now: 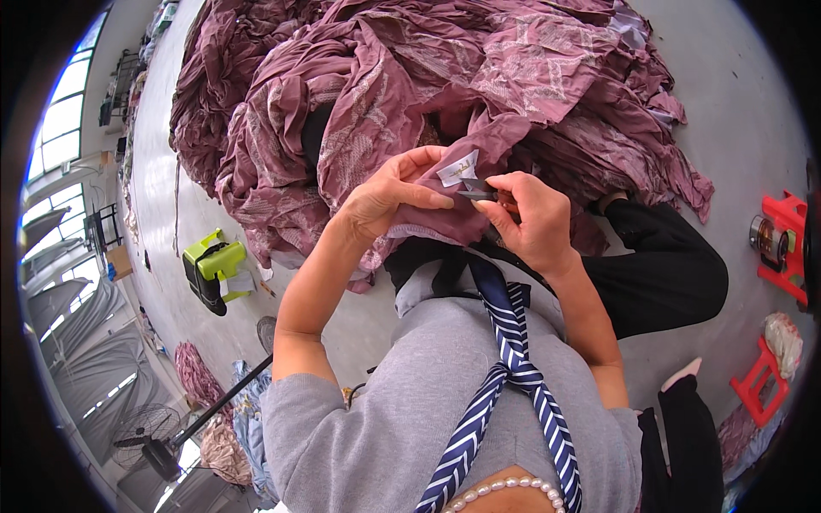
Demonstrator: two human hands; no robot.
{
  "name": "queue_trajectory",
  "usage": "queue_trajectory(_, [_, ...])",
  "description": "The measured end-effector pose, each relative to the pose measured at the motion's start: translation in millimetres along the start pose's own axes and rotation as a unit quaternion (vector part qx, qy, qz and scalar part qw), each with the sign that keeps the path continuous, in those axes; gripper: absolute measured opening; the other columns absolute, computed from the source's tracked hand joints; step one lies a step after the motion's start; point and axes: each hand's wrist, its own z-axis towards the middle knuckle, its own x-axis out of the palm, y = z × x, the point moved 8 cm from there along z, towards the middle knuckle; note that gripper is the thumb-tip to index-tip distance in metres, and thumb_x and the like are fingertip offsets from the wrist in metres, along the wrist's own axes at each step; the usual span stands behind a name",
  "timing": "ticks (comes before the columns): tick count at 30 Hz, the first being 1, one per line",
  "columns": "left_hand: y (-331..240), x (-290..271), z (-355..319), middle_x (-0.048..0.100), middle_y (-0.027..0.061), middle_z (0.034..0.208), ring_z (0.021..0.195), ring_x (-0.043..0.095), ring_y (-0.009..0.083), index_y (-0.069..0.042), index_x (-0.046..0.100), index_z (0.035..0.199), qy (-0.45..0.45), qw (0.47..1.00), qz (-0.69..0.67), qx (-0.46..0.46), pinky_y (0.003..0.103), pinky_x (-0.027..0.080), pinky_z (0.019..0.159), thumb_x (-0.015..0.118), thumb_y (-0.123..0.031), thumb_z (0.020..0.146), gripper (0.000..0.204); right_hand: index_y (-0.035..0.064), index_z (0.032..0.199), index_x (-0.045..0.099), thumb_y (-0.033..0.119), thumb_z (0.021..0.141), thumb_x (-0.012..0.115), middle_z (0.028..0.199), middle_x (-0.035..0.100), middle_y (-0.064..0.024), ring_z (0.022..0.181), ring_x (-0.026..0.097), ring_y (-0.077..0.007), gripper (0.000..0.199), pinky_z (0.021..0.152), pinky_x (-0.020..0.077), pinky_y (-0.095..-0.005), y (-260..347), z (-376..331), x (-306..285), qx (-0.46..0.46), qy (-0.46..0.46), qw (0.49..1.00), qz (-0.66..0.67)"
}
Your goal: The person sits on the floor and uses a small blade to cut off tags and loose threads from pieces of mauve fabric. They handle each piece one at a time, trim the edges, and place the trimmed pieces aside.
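My left hand (386, 190) is closed on a fold of mauve fabric (492, 141), thumb on top, beside a small white label (457, 168) with dark lettering. In my right hand (537, 221) is a pair of thread snips (472, 190), dark-handled with metal blades. The blade tips lie at the label's lower right edge; whether they touch the stitching is too small to tell. In front of me spreads a big heap of mauve cloth (539, 68) with pale printed patches, partly over my lap.
At left stands a lime-green stool (224, 267) with a black item on it. Red stools (761, 382) and a glass jar (770, 242) are at right. A black-trousered leg (691, 440) extends at lower right. A standing fan (158, 457) and cloth piles (198, 374) lie lower left.
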Motion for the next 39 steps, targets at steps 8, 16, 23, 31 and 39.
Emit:
queue_trajectory(8, [-2.3,-2.4,-4.1,0.059,0.0063,0.108,0.098,0.059,0.0140,-0.003,0.049,0.117,-0.006,1.000,0.013,0.009,0.027,0.047,0.089,0.067,0.008,0.068,0.054,0.0017,0.096,0.057,0.012,0.083,0.067,0.072,0.057,-0.0014,0.059,0.053,-0.0089,0.019,0.055,0.0433,-0.0209,-20.7,1.5,-12.0,0.122,-0.031,0.982,0.141])
queue_trajectory(16, [1.9,5.2,-16.5,0.061,0.0003,0.093,0.085,0.057,0.0051,-0.003,0.054,0.106,-0.002,0.988,0.136,0.078,0.018,0.044,0.077,0.067,-0.006,0.082,0.028,0.0022,0.101,0.055,0.027,0.091,0.058,0.075,0.056,-0.0011,0.046,0.035,-0.0004,0.027,0.040,0.0245,-0.0157,-118.0,-30.4,-1.9,0.330,-0.124,0.864,0.360])
queue_trajectory(23, [35.3,23.1,-13.7,0.060,-0.0019,0.084,0.071,0.052,0.0009,-0.002,0.056,0.104,-0.014,0.925,0.374,0.063,0.016,0.042,0.061,0.066,-0.004,0.081,0.026,0.0085,0.084,0.053,0.024,0.083,0.068,0.057,0.047,0.0036,0.041,0.037,-0.0033,0.022,0.035,0.0223,-0.0184,-130.6,-51.1,38.2,0.420,-0.096,0.763,0.481])
queue_trajectory(31, [58.7,23.3,-1.8,0.057,-0.0023,0.082,0.070,0.049,0.0025,-0.001,0.056,0.106,0.018,0.899,0.433,0.062,0.019,0.041,0.058,0.064,-0.012,0.085,0.025,0.0060,0.082,0.057,0.010,0.083,0.067,0.064,0.050,0.0073,0.052,0.039,0.0010,0.011,0.045,0.0310,-0.0174,-114.5,-52.5,7.8,0.319,-0.147,0.872,0.342])
queue_trajectory(39, [49.2,22.9,55.8,0.059,-0.0011,0.088,0.077,0.053,0.0062,-0.005,0.058,0.111,-0.013,0.979,0.190,0.069,0.023,0.045,0.071,0.051,-0.035,0.093,0.035,0.0062,0.088,0.059,0.000,0.064,0.068,0.067,0.057,-0.0085,0.056,0.057,-0.0231,0.026,0.051,0.0434,-0.0312,-40.6,-38.1,-6.1,0.085,-0.107,0.989,-0.054])
